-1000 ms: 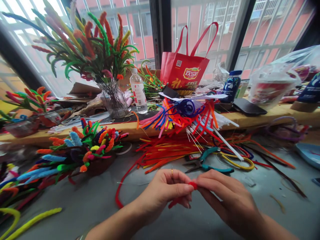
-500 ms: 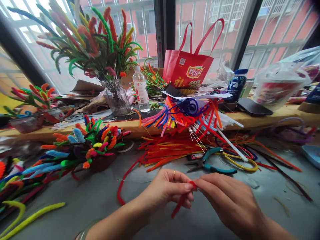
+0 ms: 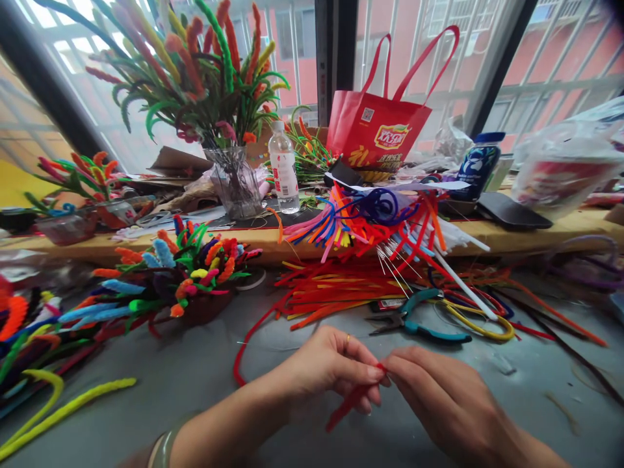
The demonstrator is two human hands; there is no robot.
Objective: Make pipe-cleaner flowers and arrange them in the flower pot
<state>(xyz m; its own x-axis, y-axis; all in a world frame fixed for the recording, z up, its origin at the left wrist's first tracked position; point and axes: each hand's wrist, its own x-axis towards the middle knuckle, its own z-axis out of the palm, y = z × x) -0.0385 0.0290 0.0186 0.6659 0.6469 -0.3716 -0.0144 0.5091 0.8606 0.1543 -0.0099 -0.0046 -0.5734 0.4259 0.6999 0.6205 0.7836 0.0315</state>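
A short red pipe cleaner (image 3: 347,408) is pinched between the thumb and fingers of my left hand (image 3: 336,367), its loose end hanging down toward the lower left. The fingertips of my right hand (image 3: 439,390) close on the other end of the same piece, touching my left fingertips. What lies right between the fingertips is mostly hidden. Just beyond my hands, teal-handled pliers (image 3: 414,318) rest on the grey table (image 3: 195,370). Behind my left wrist curves a longer red pipe cleaner (image 3: 248,335).
Red and orange pipe cleaners (image 3: 331,292) lie spread behind my hands, with a yellow coil (image 3: 482,322) to their right. Colourful fuzzy flowers (image 3: 195,279) crowd the left. On the wooden ledge stand a glass vase (image 3: 236,185), a water bottle (image 3: 284,172) and a red bag (image 3: 377,133).
The view has shifted slightly, so the background sits farther right. Both hands keep their pinch on the red pipe cleaner, whose hanging end now slants more to the left.
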